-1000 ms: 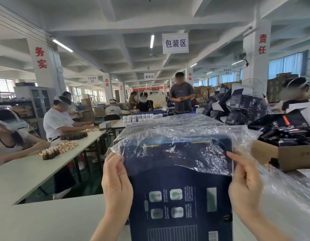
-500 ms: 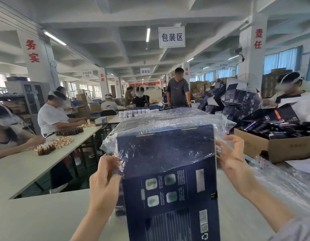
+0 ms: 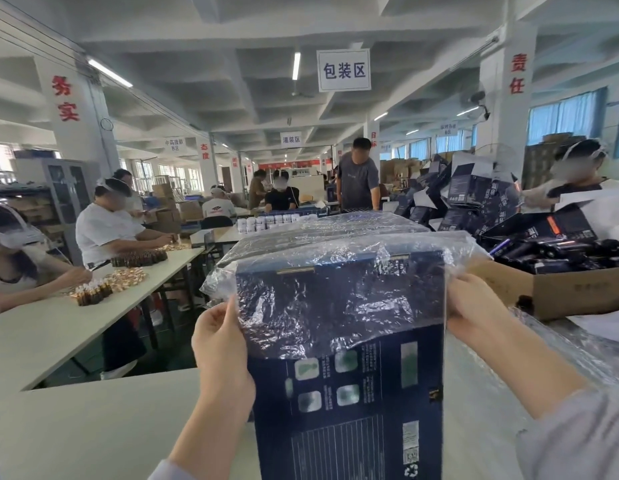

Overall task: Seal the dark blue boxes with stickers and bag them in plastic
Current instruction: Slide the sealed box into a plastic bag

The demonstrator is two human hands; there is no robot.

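A tall dark blue box (image 3: 349, 403) stands upright in front of me on the white table (image 3: 76, 427). A clear plastic bag (image 3: 336, 296) covers its upper part, down to about a third of its height. My left hand (image 3: 219, 344) pinches the bag's edge at the box's left side. At the right side my right hand (image 3: 474, 313) grips the bag's other edge. Printed panels and a barcode show on the uncovered lower face.
A cardboard carton (image 3: 571, 285) of dark items sits at the right, with a heap of folded blue boxes (image 3: 467, 199) behind it. Loose plastic bags (image 3: 578, 344) lie at my right. Bagged boxes (image 3: 329, 230) are stacked behind. People work at a table (image 3: 93, 306) on the left.
The bag has slid further down over the box. Both hands moved down along the box's sides, and my right hand went from spread fingers to gripping the bag's edge.
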